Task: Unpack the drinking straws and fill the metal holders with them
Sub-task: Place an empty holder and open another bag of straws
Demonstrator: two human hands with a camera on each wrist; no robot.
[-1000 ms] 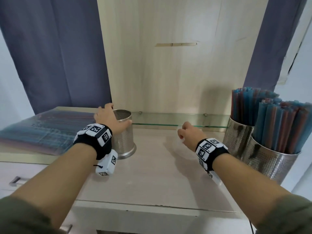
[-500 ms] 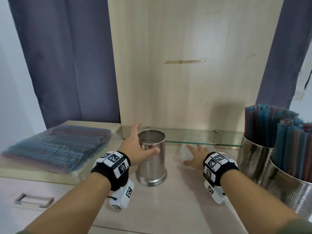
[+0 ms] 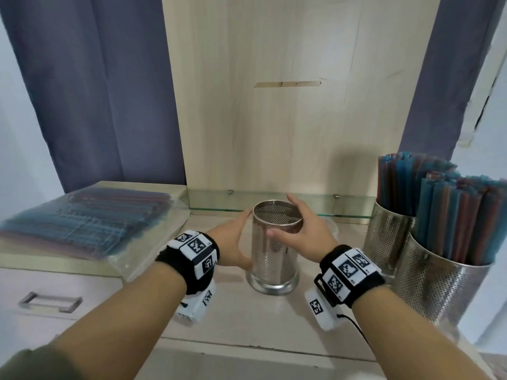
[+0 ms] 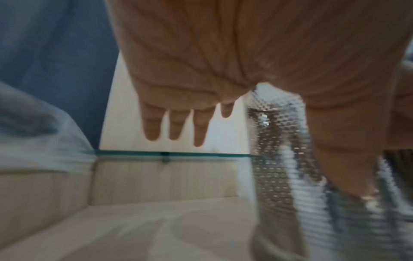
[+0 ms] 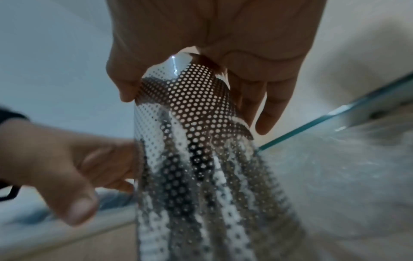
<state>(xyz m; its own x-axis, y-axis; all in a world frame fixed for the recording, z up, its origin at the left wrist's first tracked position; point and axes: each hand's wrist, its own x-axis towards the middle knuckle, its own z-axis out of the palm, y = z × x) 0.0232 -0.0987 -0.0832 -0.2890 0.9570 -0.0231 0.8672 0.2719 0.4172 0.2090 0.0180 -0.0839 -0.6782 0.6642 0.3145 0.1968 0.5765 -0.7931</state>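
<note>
An empty perforated metal holder (image 3: pixel 274 259) stands upright at the middle of the counter. My right hand (image 3: pixel 304 231) grips it just under the rim, thumb in front and fingers round the back; the right wrist view shows that right hand (image 5: pixel 223 35) wrapped on the holder (image 5: pixel 201 159). My left hand (image 3: pixel 230 242) rests against its left side. In the left wrist view the fingers (image 4: pixel 154 127) are straight and the thumb lies along the holder (image 4: pixel 279 159). A clear plastic pack of blue and red straws (image 3: pixel 82 223) lies flat at the left.
Two metal holders (image 3: pixel 389 237) (image 3: pixel 441 286) packed with blue and red straws stand at the right edge. A low glass shelf (image 3: pixel 351 207) runs along the wooden back panel behind the hands. A drawer handle (image 3: pixel 49 303) sits below the counter at the left.
The empty holder has slid right from beside the straw pack to the counter's middle, with my left hand on it. My right hand has left the counter and taken hold of the holder.
</note>
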